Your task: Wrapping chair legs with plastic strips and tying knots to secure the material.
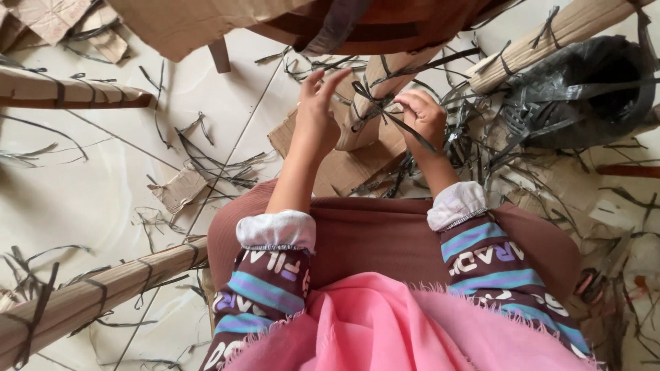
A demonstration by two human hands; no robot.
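A rolled cardboard bundle (371, 103) lies on the floor in front of me, wrapped with a dark plastic strap (375, 103). My right hand (423, 117) pinches the strap where it crosses the bundle. My left hand (316, 110) rests against the left side of the bundle with its fingers spread, holding nothing that I can see. Flat cardboard pieces (344, 168) lie under the bundle. My sleeves are striped, and a pink cloth covers my lap.
More tied cardboard rolls lie at the left (69, 93), lower left (89, 295) and top right (550, 38). A black plastic bag (584, 86) sits at the right. Loose dark strap offcuts (213, 161) litter the tiled floor. A wooden chair (371, 27) stands ahead.
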